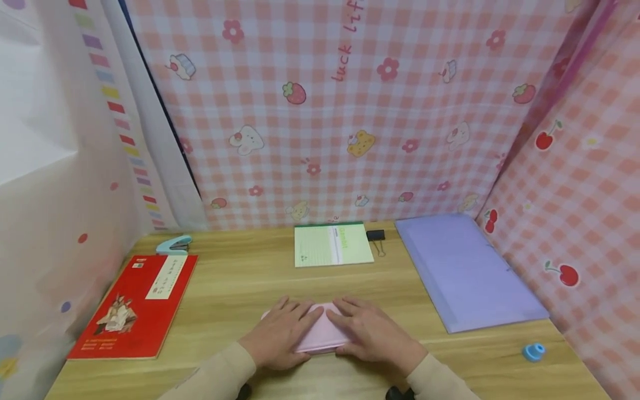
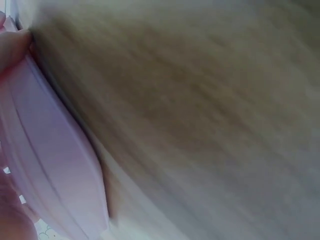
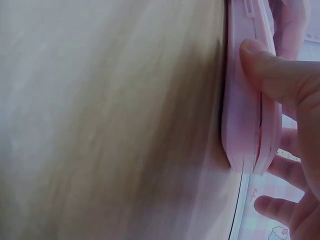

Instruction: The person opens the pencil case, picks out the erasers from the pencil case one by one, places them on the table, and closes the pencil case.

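I see wooden counter (image 1: 240, 278), pink checked cloth behind. On it, far right: purple folder (image 1: 465, 272). Left: red book (image 1: 135, 305). At back centre: green notebook (image 1: 332, 244), black binder clip (image 1: 375, 235) just beside. Near front centre: pink case (image 1: 322, 333) lies flat under my hands. Left hand (image 1: 280, 333) rests on its left part, fingers straight, flat. Right hand (image 1: 370, 330) on right part; thumb (image 3: 270, 75) presses case edge. Small: blue stapler (image 1: 173, 244), blue round piece (image 1: 534, 351).
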The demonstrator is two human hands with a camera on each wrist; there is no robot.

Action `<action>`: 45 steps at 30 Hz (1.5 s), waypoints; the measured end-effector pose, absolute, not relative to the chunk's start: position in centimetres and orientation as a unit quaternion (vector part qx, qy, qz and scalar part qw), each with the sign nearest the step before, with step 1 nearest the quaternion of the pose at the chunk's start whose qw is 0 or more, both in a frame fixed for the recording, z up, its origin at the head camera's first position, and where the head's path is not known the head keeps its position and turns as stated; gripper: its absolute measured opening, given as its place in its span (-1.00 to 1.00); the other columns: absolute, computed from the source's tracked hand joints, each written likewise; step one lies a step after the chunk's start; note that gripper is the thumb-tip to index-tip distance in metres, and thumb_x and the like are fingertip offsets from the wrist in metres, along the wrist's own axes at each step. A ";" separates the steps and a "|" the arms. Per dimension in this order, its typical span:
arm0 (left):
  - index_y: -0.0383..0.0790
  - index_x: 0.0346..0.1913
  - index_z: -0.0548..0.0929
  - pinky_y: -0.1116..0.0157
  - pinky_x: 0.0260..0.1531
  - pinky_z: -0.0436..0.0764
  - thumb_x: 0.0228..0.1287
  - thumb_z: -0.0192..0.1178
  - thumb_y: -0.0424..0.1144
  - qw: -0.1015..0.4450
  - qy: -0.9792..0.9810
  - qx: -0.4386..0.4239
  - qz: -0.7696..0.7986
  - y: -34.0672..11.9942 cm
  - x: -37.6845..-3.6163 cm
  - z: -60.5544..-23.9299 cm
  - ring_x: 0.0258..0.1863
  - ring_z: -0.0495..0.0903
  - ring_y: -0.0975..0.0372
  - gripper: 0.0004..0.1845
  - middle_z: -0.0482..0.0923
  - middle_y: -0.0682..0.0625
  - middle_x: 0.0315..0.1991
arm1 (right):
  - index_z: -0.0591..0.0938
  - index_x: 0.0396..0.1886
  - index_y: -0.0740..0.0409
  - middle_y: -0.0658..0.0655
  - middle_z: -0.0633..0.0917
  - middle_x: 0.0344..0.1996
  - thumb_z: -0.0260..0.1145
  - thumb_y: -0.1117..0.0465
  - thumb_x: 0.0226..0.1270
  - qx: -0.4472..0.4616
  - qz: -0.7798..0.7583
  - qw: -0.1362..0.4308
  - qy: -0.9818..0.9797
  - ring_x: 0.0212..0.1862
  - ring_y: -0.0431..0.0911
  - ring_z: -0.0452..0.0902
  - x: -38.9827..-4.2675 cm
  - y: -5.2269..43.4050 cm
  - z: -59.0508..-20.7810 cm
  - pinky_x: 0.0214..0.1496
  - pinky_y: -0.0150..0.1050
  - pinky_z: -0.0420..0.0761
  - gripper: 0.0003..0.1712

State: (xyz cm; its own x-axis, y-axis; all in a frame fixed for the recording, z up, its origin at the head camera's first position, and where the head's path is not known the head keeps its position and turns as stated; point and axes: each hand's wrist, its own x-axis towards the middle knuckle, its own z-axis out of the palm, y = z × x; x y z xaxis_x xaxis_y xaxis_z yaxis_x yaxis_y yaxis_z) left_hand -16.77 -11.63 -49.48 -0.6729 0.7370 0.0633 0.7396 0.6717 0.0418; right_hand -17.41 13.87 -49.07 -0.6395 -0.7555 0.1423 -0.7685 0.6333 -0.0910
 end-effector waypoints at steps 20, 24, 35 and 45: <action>-0.05 0.49 0.15 -0.23 0.25 0.20 0.03 0.31 0.25 -0.006 -0.926 -0.373 -0.065 -11.9 -17.2 -49.0 0.28 0.32 -0.01 0.00 0.30 -0.12 0.35 | 0.39 0.39 -0.06 0.22 0.35 0.37 0.28 -0.32 0.16 0.398 0.117 -0.002 -0.910 0.34 0.10 0.30 -18.0 14.0 -48.4 0.31 0.15 0.31 -0.15; -0.10 0.45 0.24 -0.28 0.25 0.13 -0.11 0.41 0.26 -0.027 -0.947 -0.286 -0.141 -13.1 -16.1 -48.2 0.32 0.26 -0.10 0.06 0.27 -0.19 0.36 | 0.37 0.40 -0.09 0.17 0.31 0.40 0.34 -0.31 0.11 0.378 0.150 -0.021 -0.913 0.37 0.08 0.26 -18.0 14.2 -48.7 0.33 0.15 0.27 -0.11; -0.16 0.38 0.38 -0.05 0.30 0.26 0.09 0.40 0.04 -0.025 -0.938 -0.102 -0.331 -17.1 -13.4 -47.9 0.35 0.28 0.01 -0.20 0.34 -0.07 0.35 | 0.64 0.13 -0.04 -0.09 0.55 0.20 0.41 -0.13 0.13 0.284 0.351 -0.038 -0.891 0.27 -0.10 0.42 -18.0 16.8 -48.3 0.30 -0.02 0.37 -0.43; -0.17 0.21 0.56 -0.04 0.17 0.43 0.26 0.29 -0.13 0.050 -0.910 -0.102 -0.398 -18.0 -14.6 -47.5 0.15 0.51 0.07 -0.53 0.58 -0.03 0.12 | 0.74 -0.10 0.05 -0.07 0.73 -0.13 0.39 0.05 0.23 0.207 0.476 0.054 -0.853 -0.04 -0.14 0.64 -19.0 16.5 -48.5 0.03 -0.08 0.61 -0.71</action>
State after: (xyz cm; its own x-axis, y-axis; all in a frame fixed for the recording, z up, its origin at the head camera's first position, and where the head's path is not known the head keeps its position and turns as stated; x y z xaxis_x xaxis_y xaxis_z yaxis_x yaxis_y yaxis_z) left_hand -14.57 -18.00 -47.46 -0.9744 0.1453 0.1715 0.2246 0.6622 0.7149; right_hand -19.02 16.50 -48.50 -0.9089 -0.3011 0.2886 -0.4038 0.4620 -0.7896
